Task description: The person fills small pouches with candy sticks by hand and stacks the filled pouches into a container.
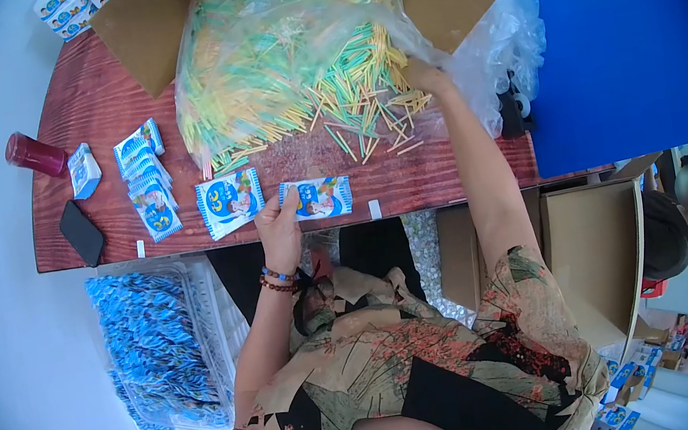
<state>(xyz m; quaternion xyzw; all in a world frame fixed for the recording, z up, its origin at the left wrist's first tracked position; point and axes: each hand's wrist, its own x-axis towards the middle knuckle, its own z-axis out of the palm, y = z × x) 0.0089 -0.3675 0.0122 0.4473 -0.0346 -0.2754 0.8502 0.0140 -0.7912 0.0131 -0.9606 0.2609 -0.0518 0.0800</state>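
My left hand (pixel 279 225) is closed, with the thumb pressed on the left end of a blue and white printed packet (pixel 325 198) near the table's front edge. Just left of it lies a larger packet of similar print (pixel 230 203). My right hand (pixel 425 76) reaches to the right side of a heap of thin yellow, green and pink sticks (pixel 359 79). Its fingers are hard to make out among the sticks and the clear plastic bag (pixel 282 37). The bag spills out of an open cardboard box (pixel 144 36), and some sticks lie loose on the table.
Left on the red wood-grain table (pixel 90 93) are a row of small packets (pixel 148 186), a small box (pixel 85 170), a red jar (pixel 35 154) and a black phone (pixel 82 234). A tape dispenser (pixel 513 109) stands right. Below left, a clear bin (pixel 155 350) holds many blue packets. Another person (pixel 675 228) is at far right.
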